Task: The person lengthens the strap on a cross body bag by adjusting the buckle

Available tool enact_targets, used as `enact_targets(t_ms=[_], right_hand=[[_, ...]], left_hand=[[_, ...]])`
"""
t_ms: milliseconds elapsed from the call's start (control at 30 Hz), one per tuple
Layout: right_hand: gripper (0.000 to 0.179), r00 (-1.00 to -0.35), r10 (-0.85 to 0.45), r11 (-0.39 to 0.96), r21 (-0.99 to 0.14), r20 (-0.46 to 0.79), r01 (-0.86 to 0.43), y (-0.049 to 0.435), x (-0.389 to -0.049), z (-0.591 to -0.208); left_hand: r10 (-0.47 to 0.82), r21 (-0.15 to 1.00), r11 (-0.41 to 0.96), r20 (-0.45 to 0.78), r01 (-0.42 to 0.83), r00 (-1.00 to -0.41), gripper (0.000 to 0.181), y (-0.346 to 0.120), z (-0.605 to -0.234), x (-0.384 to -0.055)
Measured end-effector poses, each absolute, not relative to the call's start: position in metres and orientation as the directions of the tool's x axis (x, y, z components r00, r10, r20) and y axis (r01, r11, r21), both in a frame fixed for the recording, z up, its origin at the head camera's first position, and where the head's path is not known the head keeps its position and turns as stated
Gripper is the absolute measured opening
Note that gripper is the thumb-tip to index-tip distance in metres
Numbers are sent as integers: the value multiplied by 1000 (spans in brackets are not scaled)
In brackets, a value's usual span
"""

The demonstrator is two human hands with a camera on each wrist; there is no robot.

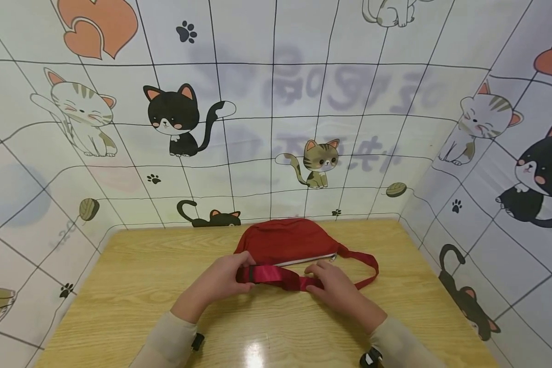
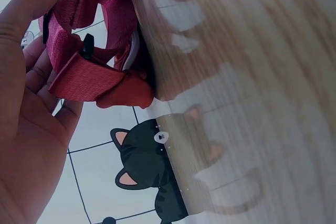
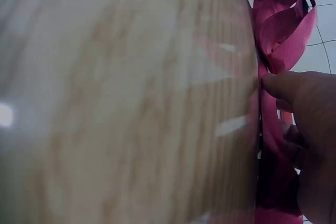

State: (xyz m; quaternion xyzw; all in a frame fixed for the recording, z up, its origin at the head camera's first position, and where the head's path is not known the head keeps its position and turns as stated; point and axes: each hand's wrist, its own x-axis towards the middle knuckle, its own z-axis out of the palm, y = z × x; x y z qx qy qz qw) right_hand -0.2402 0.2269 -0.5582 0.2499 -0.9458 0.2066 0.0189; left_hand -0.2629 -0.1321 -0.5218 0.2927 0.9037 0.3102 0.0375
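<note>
A red waist bag (image 1: 287, 240) lies on the wooden table near the back wall, with a light zipper along its lower edge. Its strap (image 1: 271, 274) runs in front of the bag and loops out on the right. My left hand (image 1: 224, 276) holds the left end of the strap between thumb and fingers. In the left wrist view, the folded webbing (image 2: 89, 80) has a black slider (image 2: 87, 46) on it. My right hand (image 1: 333, 286) pinches the strap further right. The right wrist view shows the thumb on the webbing (image 3: 270, 114), while other fingers are partly hidden behind it.
The wooden table (image 1: 133, 291) has a glossy surface that reflects light. A white cloth wall (image 1: 248, 107) printed with cats and grid lines stands behind the bag and along both sides. Small black devices (image 1: 370, 357) sit at the wrists.
</note>
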Motion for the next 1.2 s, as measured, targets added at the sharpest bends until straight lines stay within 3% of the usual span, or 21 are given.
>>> enact_targets(t_ms=[333, 633, 967, 1200], right_hand=[[23, -827, -539, 762, -328, 158, -559, 246, -245, -557], [19, -895, -444, 855, -279, 39, -437, 277, -246, -549], [14, -872, -472, 871, -85, 127, -483, 303, -250, -540], [21, -882, -459, 873, -131, 103, -470, 281, -246, -533]], left_hand=[[550, 556, 658, 105, 508, -828, 42, -135, -525, -265], [532, 569, 670, 81, 477, -843, 41, -141, -526, -265], [544, 573, 655, 96, 493, -834, 43, -142, -525, -265], [542, 574, 653, 101, 494, -834, 44, -141, -525, -265]])
